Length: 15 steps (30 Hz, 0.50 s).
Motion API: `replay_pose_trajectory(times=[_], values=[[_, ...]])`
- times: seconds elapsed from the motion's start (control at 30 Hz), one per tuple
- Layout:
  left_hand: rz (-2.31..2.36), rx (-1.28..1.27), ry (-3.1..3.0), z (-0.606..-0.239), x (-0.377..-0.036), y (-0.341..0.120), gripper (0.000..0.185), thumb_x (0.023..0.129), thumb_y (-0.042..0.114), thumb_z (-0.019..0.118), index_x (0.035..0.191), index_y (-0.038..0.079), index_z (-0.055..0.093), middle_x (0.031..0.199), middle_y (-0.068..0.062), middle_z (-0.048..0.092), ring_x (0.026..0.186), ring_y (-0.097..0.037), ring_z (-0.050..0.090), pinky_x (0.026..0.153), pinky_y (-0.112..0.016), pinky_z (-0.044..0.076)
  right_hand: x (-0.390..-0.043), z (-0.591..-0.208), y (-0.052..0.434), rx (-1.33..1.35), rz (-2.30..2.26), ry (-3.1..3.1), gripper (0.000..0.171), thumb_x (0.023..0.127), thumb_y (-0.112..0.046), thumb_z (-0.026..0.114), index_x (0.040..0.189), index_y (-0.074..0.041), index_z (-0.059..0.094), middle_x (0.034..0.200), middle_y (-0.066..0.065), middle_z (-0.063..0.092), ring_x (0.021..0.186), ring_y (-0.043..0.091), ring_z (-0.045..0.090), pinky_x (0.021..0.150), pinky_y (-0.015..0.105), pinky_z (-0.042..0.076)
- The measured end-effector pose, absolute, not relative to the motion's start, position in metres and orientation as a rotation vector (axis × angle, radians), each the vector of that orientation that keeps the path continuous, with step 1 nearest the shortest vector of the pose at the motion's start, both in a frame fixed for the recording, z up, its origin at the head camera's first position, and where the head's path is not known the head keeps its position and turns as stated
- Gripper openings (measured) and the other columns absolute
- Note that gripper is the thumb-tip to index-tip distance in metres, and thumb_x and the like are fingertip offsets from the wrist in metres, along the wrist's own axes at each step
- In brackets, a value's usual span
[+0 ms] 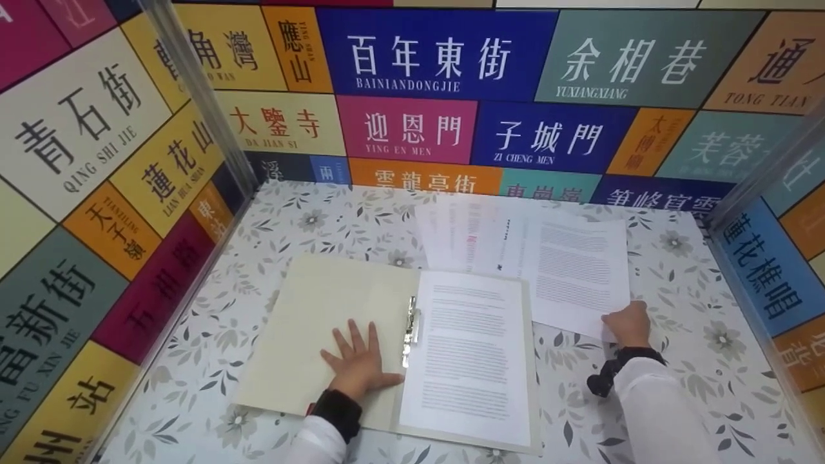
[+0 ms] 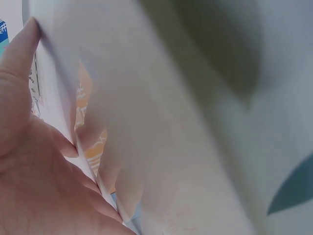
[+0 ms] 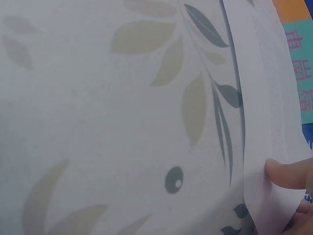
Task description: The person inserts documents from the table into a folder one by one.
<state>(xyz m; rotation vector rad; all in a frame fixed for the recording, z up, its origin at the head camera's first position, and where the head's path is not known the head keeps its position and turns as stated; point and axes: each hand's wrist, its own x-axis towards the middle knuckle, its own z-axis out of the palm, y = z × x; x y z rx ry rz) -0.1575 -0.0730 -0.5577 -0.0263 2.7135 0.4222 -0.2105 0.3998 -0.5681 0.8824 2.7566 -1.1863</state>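
The left hand (image 1: pixel 358 364) presses flat on the open cream paper folder (image 1: pixel 322 335) on the floral tabletop (image 1: pixel 683 361); right-hand fingers (image 1: pixel 626 324) pinch the printed white sheet's (image 1: pixel 577 274) near corner, just right. A hasty tug could crease it.

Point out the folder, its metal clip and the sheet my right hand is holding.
folder (image 1: pixel 322 322): head view, on the bare inside of the open left cover.
metal clip (image 1: pixel 410 325): head view, on the middle of the clip.
sheet (image 1: pixel 573 270): head view, on the printed middle of the page.

L hand (image 1: pixel 358 361): flat, fingers spread | R hand (image 1: pixel 626 324): fingers curled, pinching
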Motion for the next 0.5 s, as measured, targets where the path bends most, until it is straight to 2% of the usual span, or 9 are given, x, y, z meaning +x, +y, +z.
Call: replay_pose_trajectory(times=[0.1,0.23,0.5], values=[[0.45,-0.023,2.709,-0.5559,-0.1563,-0.0728,0.12,0.068,0.06,0.078,0.155,0.008,0.015,0.158,-0.03,-0.005,0.141,-0.057,-0.009,0.103,-0.081,-0.002,-0.207,-0.569,0.4012,0.858,-1.18,2.811,0.051,0.085,-0.002,0.04,0.126,0.027,0.031,0.122,0.046,0.042,0.111,0.054,0.045,0.101,0.059,0.037],[0.46,-0.023,2.706,-0.5549,-0.1556,-0.0731,0.119,0.068,0.06,0.077,0.155,0.008,0.015,0.158,-0.031,-0.005,0.141,-0.058,-0.009,0.103,-0.081,-0.001,-0.2062,-0.5677,0.404,0.849,-1.209,2.808,0.05,0.087,0.0,0.027,0.129,0.026,0.032,0.126,0.045,0.041,0.116,0.054,0.043,0.102,0.06,0.036],[0.429,-0.015,2.707,-0.5571,-0.1573,-0.0744,0.121,0.067,0.063,0.076,0.156,0.009,0.013,0.158,-0.03,-0.007,0.141,-0.057,-0.01,0.103,-0.08,-0.002,-0.2056,-0.5621,0.4094,0.948,-1.301,2.641,0.053,0.093,0.0,0.022,0.142,0.017,0.024,0.141,0.04,0.033,0.13,0.05,0.036,0.109,0.058,0.033]])
